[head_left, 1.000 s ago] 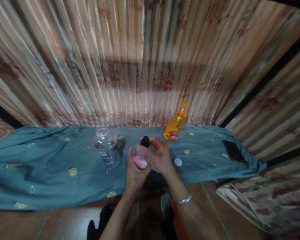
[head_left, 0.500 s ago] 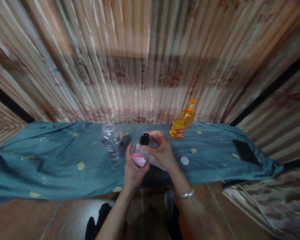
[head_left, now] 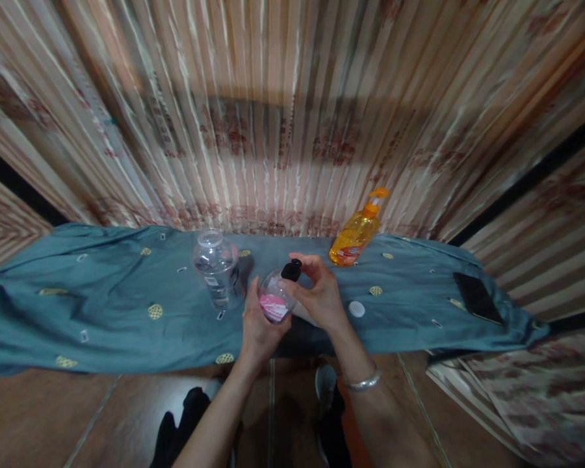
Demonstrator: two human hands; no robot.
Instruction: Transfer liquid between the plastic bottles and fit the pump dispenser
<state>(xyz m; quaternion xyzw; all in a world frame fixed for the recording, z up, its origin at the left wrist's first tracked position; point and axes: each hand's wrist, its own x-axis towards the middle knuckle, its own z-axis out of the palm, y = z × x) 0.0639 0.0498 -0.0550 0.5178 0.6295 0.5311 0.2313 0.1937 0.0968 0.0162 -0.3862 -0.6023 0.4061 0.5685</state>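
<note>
My left hand (head_left: 262,325) is wrapped round the lower body of a clear pump bottle (head_left: 274,305) with a pink and white label. At the bottle's top, my right hand (head_left: 318,289) grips the black pump head (head_left: 291,269) between thumb and fingers. The bottle leans to the right, above the front part of the table. Left of it stands a clear wide-necked plastic bottle (head_left: 216,270) without a cap. Just right of my right wrist lies a white round cap (head_left: 357,309). Something pale under my right hand is mostly hidden.
An orange pump bottle (head_left: 353,239) of yellow liquid stands at the back right. A black phone (head_left: 476,298) lies near the right end of the blue-green tablecloth (head_left: 117,312). A striped curtain (head_left: 273,162) hangs right behind the table.
The held bottle has tilted further to the right, its black pump head shifting right along with my right hand. The whole view has moved slightly.
</note>
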